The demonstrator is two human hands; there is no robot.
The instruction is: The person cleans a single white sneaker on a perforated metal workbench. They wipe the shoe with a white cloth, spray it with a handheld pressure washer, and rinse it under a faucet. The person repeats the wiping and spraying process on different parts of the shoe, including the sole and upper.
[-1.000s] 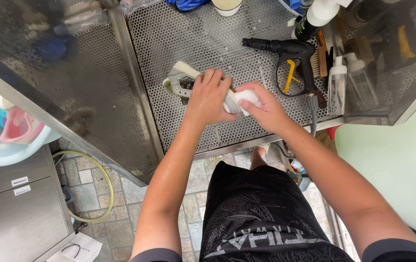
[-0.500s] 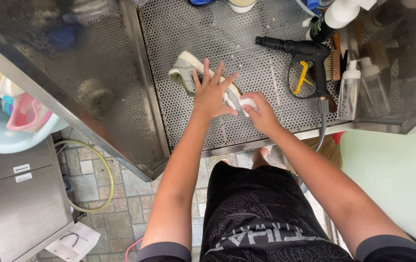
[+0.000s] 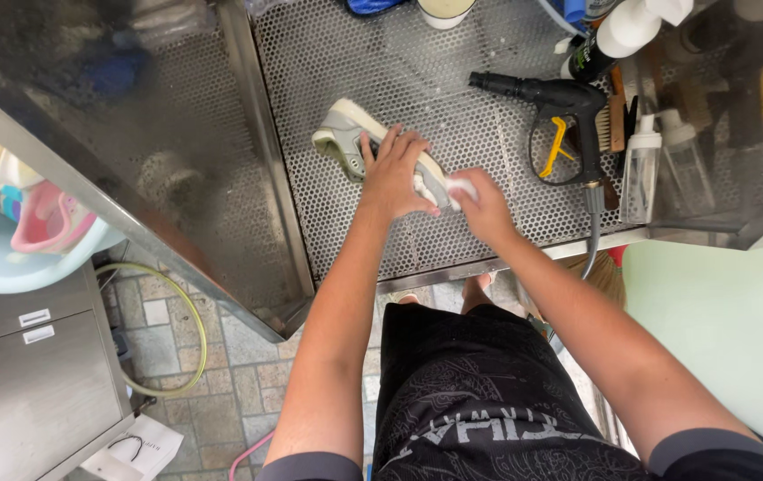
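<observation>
I see a pale grey-and-cream shoe [image 3: 346,134] lying on its side, sole outward. It lies diagonally on the perforated metal surface [image 3: 453,71]. A small white cloth [image 3: 460,189] touches its heel end.

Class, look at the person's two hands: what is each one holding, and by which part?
The left hand presses down on a light-coloured shoe, gripping its middle and heel end. The right hand clutches a bunched white cloth against the shoe.
</observation>
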